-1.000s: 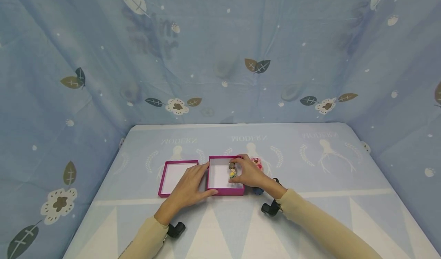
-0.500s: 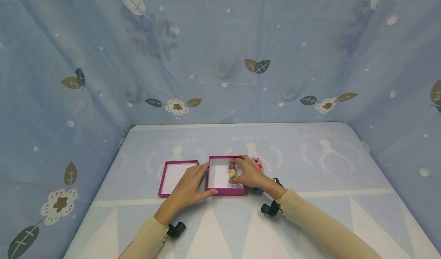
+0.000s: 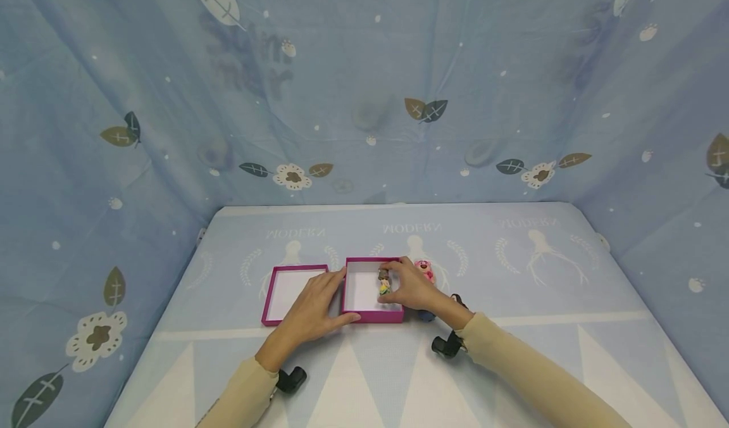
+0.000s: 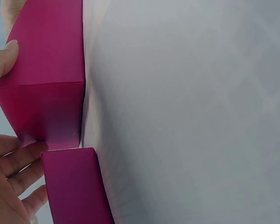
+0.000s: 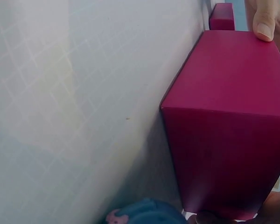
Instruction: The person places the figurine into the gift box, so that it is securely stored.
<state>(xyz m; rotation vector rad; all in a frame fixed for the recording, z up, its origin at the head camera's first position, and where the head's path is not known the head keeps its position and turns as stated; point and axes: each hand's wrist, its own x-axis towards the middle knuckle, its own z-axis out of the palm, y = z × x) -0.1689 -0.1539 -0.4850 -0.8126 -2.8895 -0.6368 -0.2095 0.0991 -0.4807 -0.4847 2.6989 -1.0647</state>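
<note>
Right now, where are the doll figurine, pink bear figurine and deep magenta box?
Doll figurine (image 3: 384, 283), head view: torso.
Pink bear figurine (image 3: 424, 268), head view: its head.
Deep magenta box (image 5: 226, 79), right wrist view: outer side wall.

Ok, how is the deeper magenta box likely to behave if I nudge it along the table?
The deeper magenta box would probably slide rather than tip, as it sits flat and is wider than tall. Its straight edges and crisp corners suggest it is fairly stiff.
</note>
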